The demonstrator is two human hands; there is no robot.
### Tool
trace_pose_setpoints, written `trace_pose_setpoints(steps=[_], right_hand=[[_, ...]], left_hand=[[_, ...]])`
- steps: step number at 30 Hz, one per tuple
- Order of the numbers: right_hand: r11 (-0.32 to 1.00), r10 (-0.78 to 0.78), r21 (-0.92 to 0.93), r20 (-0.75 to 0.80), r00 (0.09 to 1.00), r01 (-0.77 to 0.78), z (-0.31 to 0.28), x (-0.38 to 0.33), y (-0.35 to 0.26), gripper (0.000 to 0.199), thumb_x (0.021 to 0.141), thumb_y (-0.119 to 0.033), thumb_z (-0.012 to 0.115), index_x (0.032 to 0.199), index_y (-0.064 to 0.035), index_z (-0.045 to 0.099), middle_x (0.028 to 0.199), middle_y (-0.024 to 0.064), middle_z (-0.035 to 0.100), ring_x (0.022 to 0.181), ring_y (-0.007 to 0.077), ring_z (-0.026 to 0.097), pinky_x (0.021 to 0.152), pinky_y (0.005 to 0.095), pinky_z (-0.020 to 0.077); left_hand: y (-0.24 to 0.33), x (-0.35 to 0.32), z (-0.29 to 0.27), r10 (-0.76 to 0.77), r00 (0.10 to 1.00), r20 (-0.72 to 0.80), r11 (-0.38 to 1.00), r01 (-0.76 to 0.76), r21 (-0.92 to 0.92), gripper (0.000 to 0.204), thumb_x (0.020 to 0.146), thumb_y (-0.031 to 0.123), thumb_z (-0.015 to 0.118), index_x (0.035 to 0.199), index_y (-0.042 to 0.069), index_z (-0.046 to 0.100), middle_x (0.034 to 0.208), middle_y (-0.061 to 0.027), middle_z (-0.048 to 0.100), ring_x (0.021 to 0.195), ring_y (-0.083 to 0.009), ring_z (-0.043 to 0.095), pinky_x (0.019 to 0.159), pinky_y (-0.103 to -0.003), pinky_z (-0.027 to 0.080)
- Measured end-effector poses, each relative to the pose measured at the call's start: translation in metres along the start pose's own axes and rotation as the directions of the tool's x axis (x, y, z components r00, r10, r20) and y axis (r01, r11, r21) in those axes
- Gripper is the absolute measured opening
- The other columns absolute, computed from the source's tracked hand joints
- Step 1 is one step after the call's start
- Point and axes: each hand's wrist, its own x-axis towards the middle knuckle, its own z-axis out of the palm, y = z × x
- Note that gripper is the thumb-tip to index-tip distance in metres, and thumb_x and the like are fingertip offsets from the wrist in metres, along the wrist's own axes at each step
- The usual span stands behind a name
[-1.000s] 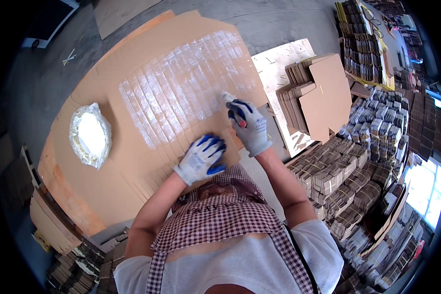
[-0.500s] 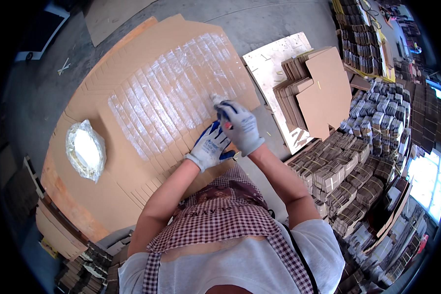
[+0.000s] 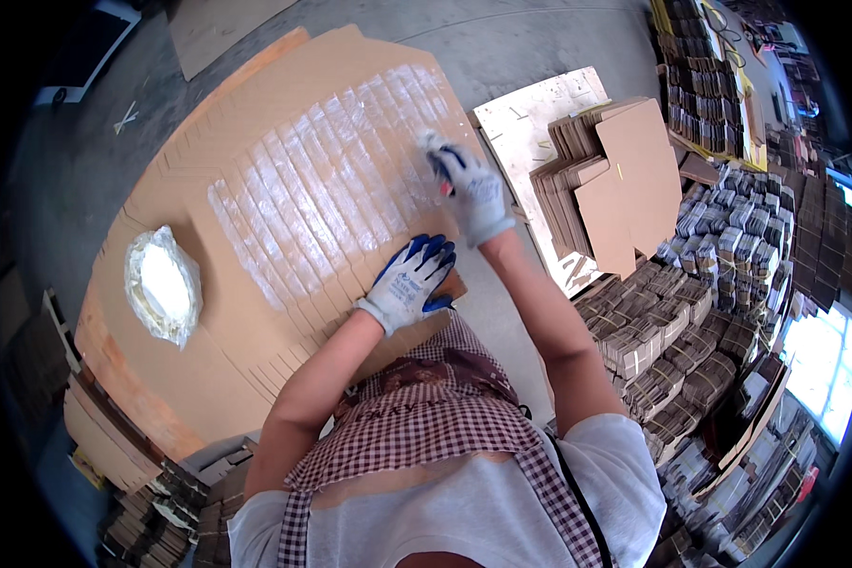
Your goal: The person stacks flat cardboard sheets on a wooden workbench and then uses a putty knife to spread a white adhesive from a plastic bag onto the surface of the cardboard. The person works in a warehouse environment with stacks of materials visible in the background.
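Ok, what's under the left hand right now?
The gloved left hand lies flat on the near edge of the fanned cardboard blanks, whose strips shine wet. Under them lies a large cardboard sheet. What is directly beneath the palm is covered.

Head cam, steep down, close.

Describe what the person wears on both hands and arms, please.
Both hands wear knitted work gloves, pale grey-white on the back with blue coating on the fingers and palm side: left hand, right hand. The forearms are bare; short white sleeves end at the upper arms.
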Motion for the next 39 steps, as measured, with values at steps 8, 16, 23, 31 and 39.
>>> trace_pose_setpoints(steps=[8, 16, 23, 31, 39], right_hand=[[0.967, -0.255, -0.008, 0.022, 0.967, 0.255, 0.013, -0.016, -0.036, 0.049, 0.079, -0.006, 0.071, 0.127, -0.0122, 0.062, 0.125, 0.0119, 0.064, 0.111, 0.0353, 0.064, 0.091, 0.0412, 0.0542], [0.99, 0.131, -0.036, -0.087, 0.988, -0.135, -0.012, 0.021, 0.026, 0.038, 0.083, -0.007, 0.069, 0.121, -0.0101, 0.065, 0.115, 0.0135, 0.066, 0.1, 0.0354, 0.066, 0.085, 0.0427, 0.0543], [0.984, 0.152, -0.098, -0.011, 0.988, -0.152, 0.002, 0.009, 0.076, 0.04, 0.086, -0.012, 0.066, 0.125, -0.013, 0.061, 0.116, 0.0135, 0.064, 0.1, 0.0354, 0.066, 0.087, 0.0445, 0.0541], [0.652, 0.72, 0.415, -0.074, 0.69, -0.635, -0.079, 0.006, 0.073, 0.036, 0.083, -0.02, 0.078, 0.114, -0.0045, 0.07, 0.101, 0.0125, 0.072, 0.092, 0.0279, 0.069, 0.084, 0.0402, 0.054], [0.85, 0.45, 0.412, -0.24, 0.86, -0.33, -0.065, -0.017, 0.05, 0.034, 0.081, -0.013, 0.083, 0.11, -0.0043, 0.067, 0.098, 0.0107, 0.07, 0.087, 0.0232, 0.069, 0.08, 0.0343, 0.055]], left_hand=[[0.005, 0.007, -0.02, -0.096, 0.95, 0.296, 0.995, 0.1, 0.001, 0.072, 0.093, 0.058, 0.054, 0.142, 0.004, 0.052, 0.145, -0.0169, 0.051, 0.143, -0.0326, 0.039, 0.123, -0.047, 0.023], [0.0, 0.0, -0.006, -0.008, 1.0, -0.017, 1.0, 0.008, -0.008, 0.07, 0.093, 0.052, 0.059, 0.142, 0.003, 0.051, 0.145, -0.0166, 0.051, 0.141, -0.0331, 0.041, 0.122, -0.047, 0.027], [0.0, 0.004, -0.006, -0.002, 1.0, -0.006, 1.0, 0.002, -0.011, 0.073, 0.091, 0.054, 0.06, 0.143, 0.002, 0.05, 0.146, -0.0161, 0.05, 0.141, -0.0327, 0.041, 0.122, -0.047, 0.026], [0.015, 0.011, -0.016, -0.075, 0.997, -0.02, 0.997, 0.075, -0.022, 0.072, 0.091, 0.056, 0.06, 0.14, 0.004, 0.054, 0.144, -0.0158, 0.052, 0.137, -0.033, 0.046, 0.121, -0.049, 0.027], [0.026, 0.156, 0.043, 0.107, 0.994, 0.01, 0.988, -0.105, -0.114, 0.05, 0.1, 0.042, 0.051, 0.137, 0.008, 0.056, 0.142, -0.0121, 0.054, 0.137, -0.0287, 0.045, 0.119, -0.047, 0.03]])
